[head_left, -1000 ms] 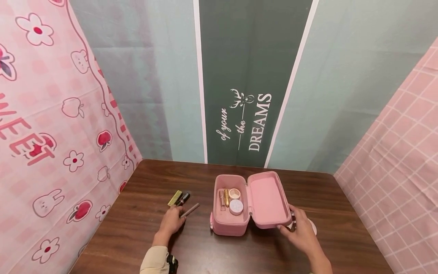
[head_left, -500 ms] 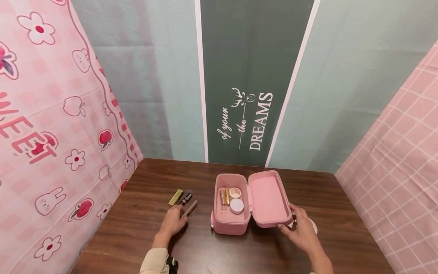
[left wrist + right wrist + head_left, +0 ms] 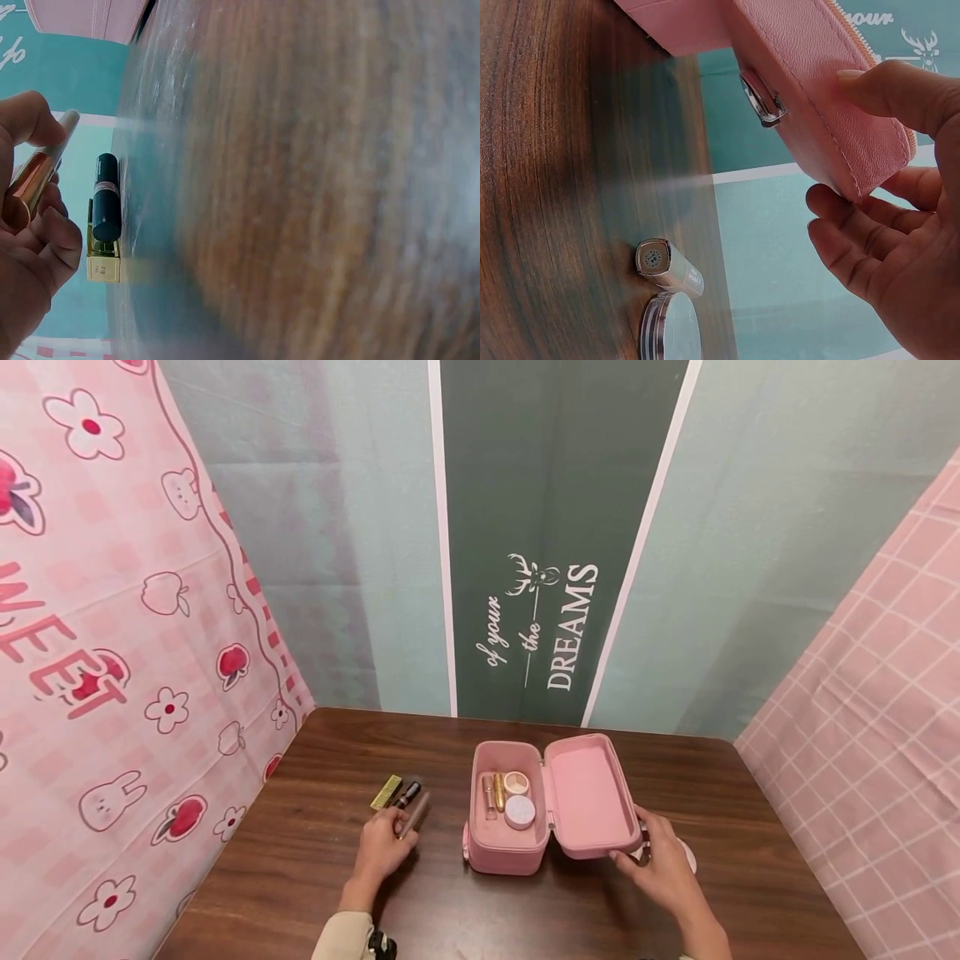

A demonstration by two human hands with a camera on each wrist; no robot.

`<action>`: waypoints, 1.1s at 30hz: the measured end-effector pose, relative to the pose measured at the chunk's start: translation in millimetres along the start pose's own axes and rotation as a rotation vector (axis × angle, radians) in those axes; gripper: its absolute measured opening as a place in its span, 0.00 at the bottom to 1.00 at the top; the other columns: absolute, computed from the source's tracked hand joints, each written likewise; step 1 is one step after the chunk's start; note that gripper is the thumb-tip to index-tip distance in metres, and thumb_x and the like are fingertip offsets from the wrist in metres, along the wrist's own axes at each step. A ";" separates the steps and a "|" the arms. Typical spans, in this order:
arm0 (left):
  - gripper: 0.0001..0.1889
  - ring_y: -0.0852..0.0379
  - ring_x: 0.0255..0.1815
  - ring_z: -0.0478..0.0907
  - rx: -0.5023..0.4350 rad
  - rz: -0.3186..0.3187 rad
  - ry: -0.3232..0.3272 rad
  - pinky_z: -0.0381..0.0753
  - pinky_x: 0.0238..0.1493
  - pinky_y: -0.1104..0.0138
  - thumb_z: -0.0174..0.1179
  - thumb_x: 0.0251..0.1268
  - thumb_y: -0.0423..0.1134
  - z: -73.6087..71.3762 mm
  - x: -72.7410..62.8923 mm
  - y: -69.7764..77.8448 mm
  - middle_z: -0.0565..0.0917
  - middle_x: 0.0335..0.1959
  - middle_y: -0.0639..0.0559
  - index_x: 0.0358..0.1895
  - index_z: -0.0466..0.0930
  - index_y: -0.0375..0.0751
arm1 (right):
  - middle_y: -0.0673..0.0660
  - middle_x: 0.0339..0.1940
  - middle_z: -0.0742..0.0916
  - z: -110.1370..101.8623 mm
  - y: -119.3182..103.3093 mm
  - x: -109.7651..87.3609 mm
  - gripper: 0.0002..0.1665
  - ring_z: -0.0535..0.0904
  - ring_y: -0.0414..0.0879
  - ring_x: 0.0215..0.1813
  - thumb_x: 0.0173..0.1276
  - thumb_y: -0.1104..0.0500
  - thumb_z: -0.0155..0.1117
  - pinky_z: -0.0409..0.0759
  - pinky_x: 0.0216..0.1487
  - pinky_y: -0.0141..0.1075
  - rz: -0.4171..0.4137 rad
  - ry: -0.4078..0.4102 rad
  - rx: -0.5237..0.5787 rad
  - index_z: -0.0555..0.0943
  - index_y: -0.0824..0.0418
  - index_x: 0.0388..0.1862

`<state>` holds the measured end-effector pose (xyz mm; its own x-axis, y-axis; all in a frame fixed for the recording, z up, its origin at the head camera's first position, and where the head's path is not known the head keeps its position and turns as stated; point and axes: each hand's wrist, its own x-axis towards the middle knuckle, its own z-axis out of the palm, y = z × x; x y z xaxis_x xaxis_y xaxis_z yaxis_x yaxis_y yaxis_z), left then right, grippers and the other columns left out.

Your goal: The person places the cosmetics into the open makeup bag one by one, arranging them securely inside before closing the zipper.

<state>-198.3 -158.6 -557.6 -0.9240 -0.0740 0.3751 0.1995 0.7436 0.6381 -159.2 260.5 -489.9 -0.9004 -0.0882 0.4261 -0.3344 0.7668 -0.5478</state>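
One pink case [image 3: 506, 860], standing open in head view, is holding four cosmetics: compact [image 3: 519, 812], tricolour pan [image 3: 516, 783], gold tube [image 3: 499, 792], pinkish tube [image 3: 490, 796]. Left wrist view: left hand [image 3: 34, 262] is pinching a slim tube [image 3: 41, 169] left of case, near black tube [image 3: 107, 196], yellow box [image 3: 103, 268]. Right wrist view: right hand [image 3: 915, 255] is gripping case lid [image 3: 810, 82]; square-ended tube [image 3: 671, 268], round jar [image 3: 679, 330] are resting right of case. Work is seemingly standing partway: four in, five out.

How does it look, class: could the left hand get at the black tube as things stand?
Probably yes: the black tube lies uncovered near the left hand, though the slim tube that hand grips could hinder a grasp.
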 end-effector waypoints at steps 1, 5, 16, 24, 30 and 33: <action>0.10 0.60 0.22 0.66 0.004 -0.002 -0.001 0.68 0.26 0.66 0.65 0.37 0.33 -0.3 -0.1 0.9 0.68 0.20 0.57 0.28 0.77 0.41 | 0.68 0.46 0.75 0.0 0.0 0.0 0.45 0.75 0.49 0.34 0.40 0.63 0.78 0.76 0.28 0.37 -0.001 0.001 -0.001 0.67 0.75 0.57; 0.10 0.61 0.22 0.66 0.010 0.004 0.026 0.68 0.26 0.65 0.65 0.36 0.34 -3.2 -0.1 10.2 0.69 0.19 0.58 0.27 0.77 0.42 | 0.67 0.45 0.76 -0.4 -0.1 -0.1 0.45 0.75 0.49 0.35 0.40 0.63 0.79 0.75 0.28 0.35 -0.013 0.012 0.001 0.68 0.75 0.56; 0.08 0.61 0.20 0.70 0.040 -0.157 0.018 0.69 0.21 0.62 0.64 0.42 0.41 -12.9 7.3 45.7 0.72 0.19 0.63 0.30 0.79 0.48 | 0.66 0.44 0.76 0.8 0.8 -1.5 0.44 0.74 0.46 0.33 0.39 0.65 0.78 0.75 0.27 0.35 -0.021 0.023 0.009 0.68 0.75 0.56; 0.07 0.61 0.21 0.72 -0.025 -0.211 0.007 0.70 0.24 0.62 0.64 0.44 0.39 -10.5 11.5 57.6 0.75 0.19 0.61 0.31 0.81 0.45 | 0.67 0.45 0.76 1.3 1.2 -0.9 0.44 0.74 0.46 0.33 0.39 0.65 0.78 0.75 0.27 0.34 -0.020 0.024 0.004 0.68 0.75 0.56; 0.07 0.61 0.21 0.72 -0.083 -0.238 0.033 0.70 0.26 0.62 0.64 0.42 0.38 -9.2 15.7 67.7 0.75 0.19 0.61 0.29 0.80 0.45 | 0.66 0.44 0.76 1.4 1.7 -1.2 0.44 0.74 0.46 0.33 0.39 0.65 0.78 0.75 0.27 0.36 -0.021 0.030 0.009 0.68 0.75 0.56; 0.07 0.60 0.21 0.72 -0.100 -0.251 0.031 0.70 0.26 0.62 0.64 0.42 0.37 -9.1 17.9 71.9 0.75 0.19 0.60 0.29 0.80 0.44 | 0.67 0.44 0.76 1.5 1.2 -1.0 0.44 0.75 0.47 0.34 0.39 0.64 0.78 0.76 0.27 0.36 -0.020 0.031 0.011 0.68 0.74 0.56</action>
<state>-197.6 -112.4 -498.9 -0.9384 -0.2692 0.2166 -0.0015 0.6300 0.7766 -159.1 260.5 -492.1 -0.8844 -0.0842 0.4591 -0.3558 0.7582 -0.5464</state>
